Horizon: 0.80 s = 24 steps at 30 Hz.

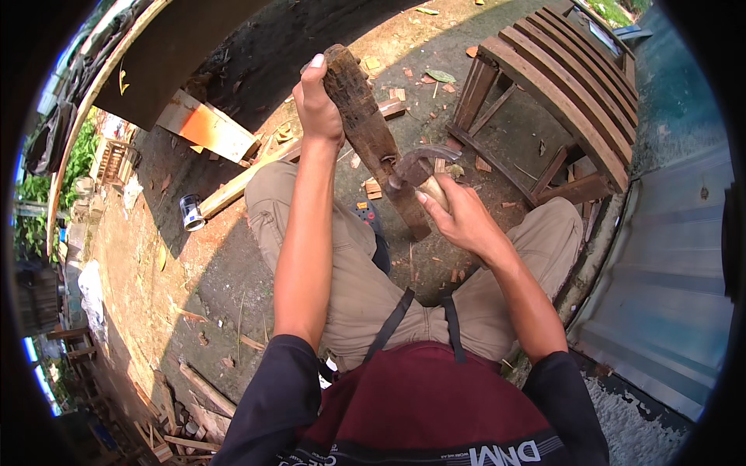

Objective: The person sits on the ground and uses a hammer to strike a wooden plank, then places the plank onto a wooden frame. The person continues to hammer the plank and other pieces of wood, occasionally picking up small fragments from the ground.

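Note:
My left hand (317,101) grips the top end of a thick, dark, rough wooden stick (371,132) that stands tilted between my knees, its lower end on the dirt. My right hand (460,219) holds a curved metal blade tool (420,163) by its wooden handle. The blade's edge rests against the right side of the stick about halfway down. Small wood chips (373,189) lie on the ground around the stick's foot.
A slatted wooden bench (563,85) stands at the upper right. A long plank (241,180), an orange-and-white board (206,128) and a small can (191,212) lie to the left. Corrugated metal sheeting (668,272) runs along the right. Scrap wood (194,404) lies at lower left.

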### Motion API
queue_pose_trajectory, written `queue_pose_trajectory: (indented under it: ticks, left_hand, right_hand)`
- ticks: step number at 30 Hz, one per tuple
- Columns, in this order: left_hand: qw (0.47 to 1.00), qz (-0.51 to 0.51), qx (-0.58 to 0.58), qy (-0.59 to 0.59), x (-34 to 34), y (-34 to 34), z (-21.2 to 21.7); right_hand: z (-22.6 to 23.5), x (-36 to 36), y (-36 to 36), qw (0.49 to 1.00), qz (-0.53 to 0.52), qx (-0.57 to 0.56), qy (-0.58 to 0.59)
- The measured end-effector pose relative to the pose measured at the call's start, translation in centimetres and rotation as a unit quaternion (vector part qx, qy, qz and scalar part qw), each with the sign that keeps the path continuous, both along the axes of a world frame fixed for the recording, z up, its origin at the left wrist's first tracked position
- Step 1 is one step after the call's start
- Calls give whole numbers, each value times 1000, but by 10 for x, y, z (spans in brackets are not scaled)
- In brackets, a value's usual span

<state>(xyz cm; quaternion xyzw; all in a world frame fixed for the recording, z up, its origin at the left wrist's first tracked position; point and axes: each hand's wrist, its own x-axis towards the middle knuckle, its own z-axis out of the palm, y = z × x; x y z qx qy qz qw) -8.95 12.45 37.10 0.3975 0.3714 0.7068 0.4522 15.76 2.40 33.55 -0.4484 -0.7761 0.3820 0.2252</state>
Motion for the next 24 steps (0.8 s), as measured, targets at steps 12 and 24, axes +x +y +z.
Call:
queue_pose_trajectory:
  ticks: [12, 24]
  left_hand:
    - [1000, -7, -5, -3, -1, 2, 1]
    - [999, -30, -7, -11, 2, 4, 3]
  right_hand:
    - [50, 3, 12, 989, -90, 59, 102]
    - [40, 3, 15, 979, -144, 57, 131]
